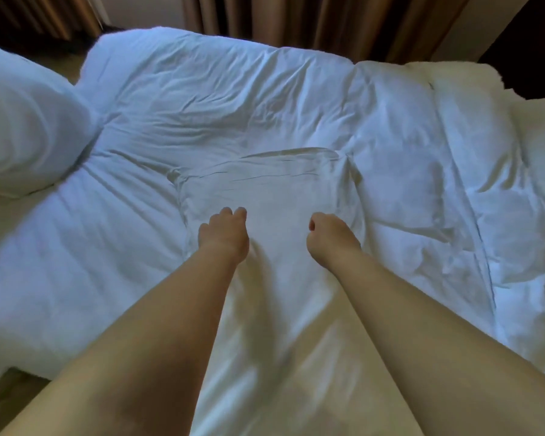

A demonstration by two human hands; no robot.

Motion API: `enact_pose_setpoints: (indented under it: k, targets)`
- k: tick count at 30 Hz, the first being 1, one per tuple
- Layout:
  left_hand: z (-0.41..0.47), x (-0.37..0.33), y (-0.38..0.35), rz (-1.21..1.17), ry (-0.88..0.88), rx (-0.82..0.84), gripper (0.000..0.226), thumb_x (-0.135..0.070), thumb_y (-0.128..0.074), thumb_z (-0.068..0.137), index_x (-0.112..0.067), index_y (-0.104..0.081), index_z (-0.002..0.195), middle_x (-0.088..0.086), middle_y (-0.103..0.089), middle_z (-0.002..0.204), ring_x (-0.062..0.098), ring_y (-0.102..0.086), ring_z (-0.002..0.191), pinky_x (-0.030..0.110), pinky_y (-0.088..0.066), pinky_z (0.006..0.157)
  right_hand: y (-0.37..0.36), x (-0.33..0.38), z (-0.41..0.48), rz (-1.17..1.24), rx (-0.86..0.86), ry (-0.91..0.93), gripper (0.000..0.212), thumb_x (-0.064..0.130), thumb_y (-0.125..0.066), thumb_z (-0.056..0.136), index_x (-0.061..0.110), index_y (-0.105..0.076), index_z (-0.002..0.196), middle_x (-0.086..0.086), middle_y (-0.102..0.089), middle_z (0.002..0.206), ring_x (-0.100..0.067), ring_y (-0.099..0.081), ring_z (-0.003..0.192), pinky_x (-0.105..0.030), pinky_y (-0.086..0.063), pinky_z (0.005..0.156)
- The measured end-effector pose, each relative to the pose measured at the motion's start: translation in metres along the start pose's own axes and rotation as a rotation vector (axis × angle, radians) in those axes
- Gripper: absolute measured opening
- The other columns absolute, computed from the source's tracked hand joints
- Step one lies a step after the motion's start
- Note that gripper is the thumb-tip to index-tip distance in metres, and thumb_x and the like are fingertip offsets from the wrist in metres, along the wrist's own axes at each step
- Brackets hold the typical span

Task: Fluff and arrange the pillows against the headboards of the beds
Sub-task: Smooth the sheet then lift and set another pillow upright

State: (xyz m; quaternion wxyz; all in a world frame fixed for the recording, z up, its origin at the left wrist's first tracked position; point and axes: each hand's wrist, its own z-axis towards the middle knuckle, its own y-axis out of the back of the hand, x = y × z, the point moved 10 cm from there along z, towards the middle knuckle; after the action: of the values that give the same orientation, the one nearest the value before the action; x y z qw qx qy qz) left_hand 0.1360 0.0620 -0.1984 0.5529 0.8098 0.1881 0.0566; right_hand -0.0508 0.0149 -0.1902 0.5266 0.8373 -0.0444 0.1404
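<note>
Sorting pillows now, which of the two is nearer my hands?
The flat pillow in the middle, touching your left hand and right hand; the plump pillow sits apart at the far left.

text: none legible | labels, brands, numbers, signs: none legible | surfaces checked: white pillow (pixel 265 184), white duvet (pixel 202 99), brown curtains (pixel 265 17) | all plain fabric

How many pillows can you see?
2. Left pillow at the edge of the bed; middle pillow under the left hand and right hand. Others may be out of view.
</note>
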Motion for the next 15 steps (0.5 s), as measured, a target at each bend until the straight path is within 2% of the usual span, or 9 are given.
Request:
enact_pose_setpoints:
  k: [4, 9, 13, 15]
  targets:
    - [0.069, -0.003, 0.008, -0.022, 0.066, 0.010, 0.035, -0.022, -0.041, 0.099, -0.019, -0.044, 0.134, 0.009, -0.047, 0.132, 0.031, -0.047, 0.121, 0.043, -0.038, 0.096, 0.021, 0.001, 0.082, -0.051, -0.020, 0.095, 0.029, 0.003, -0.036, 0.090, 0.009, -0.053, 0.113, -0.014, -0.051, 0.118, -0.035, -0.051, 0.106, -0.041, -0.047, 0.089]
    - [0.142, -0.011, 0.003, 0.044, 0.067, 0.041, 0.044, -0.031, -0.046, 0.098, -0.023, -0.037, 0.141, 0.006, -0.043, 0.140, 0.030, -0.043, 0.127, 0.044, -0.038, 0.096, 0.019, 0.008, 0.171, -0.016, -0.009, 0.165, 0.029, 0.014, -0.044, 0.096, 0.011, -0.050, 0.124, -0.011, -0.049, 0.131, -0.033, -0.047, 0.118, -0.040, -0.041, 0.096]
    - [0.190, -0.018, -0.009, 0.120, 0.049, 0.101, 0.059, -0.040, -0.057, 0.091, -0.031, -0.030, 0.143, 0.003, -0.036, 0.144, 0.028, -0.032, 0.135, 0.047, -0.033, 0.103, 0.007, 0.016, 0.226, -0.104, 0.014, 0.246, 0.052, 0.027, -0.053, 0.094, 0.014, -0.035, 0.141, -0.007, -0.036, 0.148, -0.028, -0.033, 0.136, -0.042, -0.031, 0.107]
    - [0.204, -0.019, -0.029, 0.179, 0.026, 0.186, 0.062, -0.043, -0.057, 0.090, -0.037, -0.028, 0.144, 0.001, -0.035, 0.146, 0.027, -0.030, 0.138, 0.049, -0.030, 0.105, -0.011, 0.014, 0.249, -0.171, 0.089, 0.254, 0.071, 0.034, -0.055, 0.092, 0.017, -0.018, 0.150, -0.004, -0.018, 0.158, -0.022, -0.015, 0.146, -0.047, -0.016, 0.115]
